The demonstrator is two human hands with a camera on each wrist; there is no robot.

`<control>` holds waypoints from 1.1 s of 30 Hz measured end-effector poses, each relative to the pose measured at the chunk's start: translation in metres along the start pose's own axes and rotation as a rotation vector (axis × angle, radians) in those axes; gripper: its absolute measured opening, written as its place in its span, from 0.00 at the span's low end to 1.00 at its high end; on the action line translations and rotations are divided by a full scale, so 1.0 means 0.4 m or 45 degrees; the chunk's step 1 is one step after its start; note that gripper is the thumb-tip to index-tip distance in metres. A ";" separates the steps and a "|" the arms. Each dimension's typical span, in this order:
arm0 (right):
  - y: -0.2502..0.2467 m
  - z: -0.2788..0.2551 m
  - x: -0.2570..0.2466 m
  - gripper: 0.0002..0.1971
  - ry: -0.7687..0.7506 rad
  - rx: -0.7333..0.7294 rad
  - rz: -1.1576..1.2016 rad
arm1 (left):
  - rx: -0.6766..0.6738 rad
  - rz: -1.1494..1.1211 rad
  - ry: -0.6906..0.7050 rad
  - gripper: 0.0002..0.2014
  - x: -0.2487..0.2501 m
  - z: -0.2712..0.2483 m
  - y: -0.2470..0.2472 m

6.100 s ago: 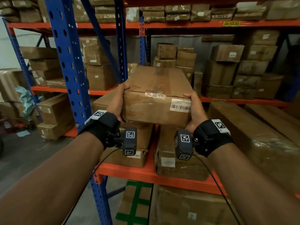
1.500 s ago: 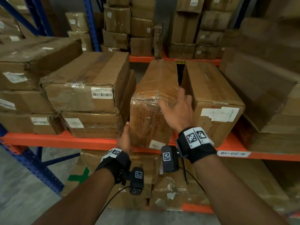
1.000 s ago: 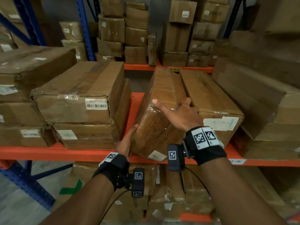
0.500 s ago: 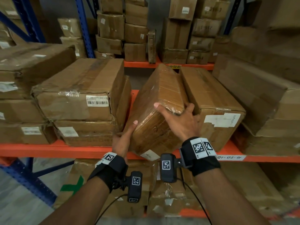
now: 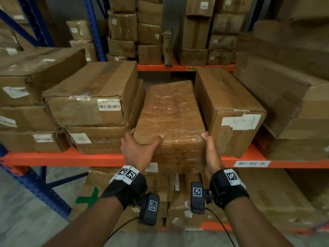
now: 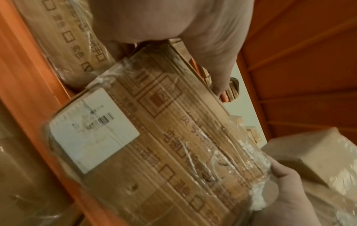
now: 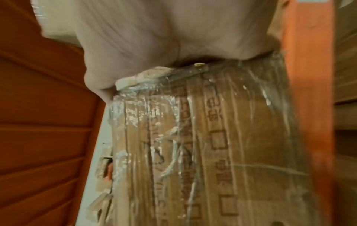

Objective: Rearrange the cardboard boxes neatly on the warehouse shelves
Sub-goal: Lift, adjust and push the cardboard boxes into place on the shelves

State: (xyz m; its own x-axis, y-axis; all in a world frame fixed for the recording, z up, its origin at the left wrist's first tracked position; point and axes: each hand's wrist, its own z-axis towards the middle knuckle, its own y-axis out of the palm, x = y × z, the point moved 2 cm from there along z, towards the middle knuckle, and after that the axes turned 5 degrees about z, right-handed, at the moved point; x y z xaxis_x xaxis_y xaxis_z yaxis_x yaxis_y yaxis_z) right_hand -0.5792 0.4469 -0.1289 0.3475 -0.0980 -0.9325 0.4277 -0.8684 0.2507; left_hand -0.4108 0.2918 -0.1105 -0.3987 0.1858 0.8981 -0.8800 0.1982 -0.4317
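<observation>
A person's left hand and right hand each keep a grip on near corners of a plastic-wrapped brown cardboard box lying flat on the orange metal shelf.

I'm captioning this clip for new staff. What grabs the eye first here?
Both hands, left hand and right hand, grip the near corners of a plastic-wrapped cardboard box lying flat mid-shelf. It sits between a barcode-labelled box and a taller box on the orange shelf beam.
</observation>
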 end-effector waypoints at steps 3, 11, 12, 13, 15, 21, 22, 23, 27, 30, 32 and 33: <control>-0.014 0.017 0.021 0.38 0.025 -0.032 0.000 | 0.004 0.046 0.075 0.56 -0.019 -0.009 0.014; -0.024 0.027 -0.029 0.49 0.075 -0.072 -0.560 | -0.124 -0.053 0.182 0.65 -0.112 0.009 -0.001; -0.030 0.019 -0.038 0.51 0.041 -0.037 -0.713 | -0.182 -0.061 0.164 0.67 -0.130 0.015 -0.011; -0.034 0.007 -0.042 0.51 -0.030 -0.012 -0.849 | -0.228 -0.055 0.148 0.68 -0.147 0.022 -0.019; -0.039 -0.008 -0.038 0.47 -0.210 0.025 -0.985 | -0.259 -0.036 0.139 0.64 -0.165 0.031 -0.030; -0.012 -0.002 -0.020 0.51 -0.302 0.108 -0.866 | -0.186 -0.041 0.084 0.41 -0.146 0.052 -0.010; -0.003 0.003 -0.020 0.48 -0.282 0.124 -0.836 | -0.170 -0.036 0.060 0.38 -0.138 0.058 -0.003; 0.007 0.009 -0.020 0.47 -0.266 0.140 -0.804 | -0.150 -0.029 0.045 0.37 -0.133 0.067 0.006; 0.050 0.021 -0.017 0.46 -0.227 0.209 -0.702 | -0.118 0.052 0.009 0.40 -0.111 0.096 0.026; 0.076 0.041 -0.019 0.46 -0.247 0.249 -0.652 | -0.110 0.048 -0.013 0.37 -0.094 0.110 0.038; 0.091 0.058 -0.020 0.44 -0.250 0.265 -0.625 | -0.102 0.036 -0.029 0.36 -0.085 0.114 0.049; 0.098 0.065 -0.022 0.43 -0.248 0.262 -0.619 | -0.092 0.037 -0.030 0.36 -0.081 0.116 0.056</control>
State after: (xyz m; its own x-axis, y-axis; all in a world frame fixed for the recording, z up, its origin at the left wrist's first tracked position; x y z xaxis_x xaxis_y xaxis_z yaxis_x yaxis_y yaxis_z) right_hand -0.5870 0.4010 -0.1177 -0.0174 0.2664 -0.9637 0.3217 -0.9111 -0.2577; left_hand -0.4294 0.2457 -0.1453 -0.4306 0.1700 0.8864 -0.8474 0.2619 -0.4619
